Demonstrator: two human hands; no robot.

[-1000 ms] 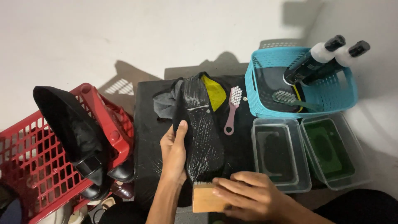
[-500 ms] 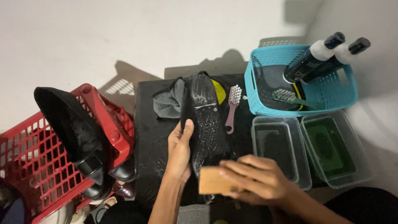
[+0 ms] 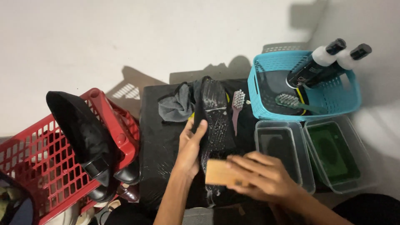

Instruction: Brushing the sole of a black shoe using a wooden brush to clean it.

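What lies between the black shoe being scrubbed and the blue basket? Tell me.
In the head view, a small pink-handled brush lies on the black mat between the black shoe and the blue basket.

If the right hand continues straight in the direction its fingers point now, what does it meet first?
The right hand, holding a wooden brush, points left across the black shoe. It would likely first meet the left hand gripping that shoe, though depth is unclear.

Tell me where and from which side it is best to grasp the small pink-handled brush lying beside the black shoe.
Probably grip the pink-handled brush by its thin handle, coming from above at the near end. Its white bristle head points away toward the wall, while the handle lies flat on the black mat in the gap between the black shoe and the clear tub.
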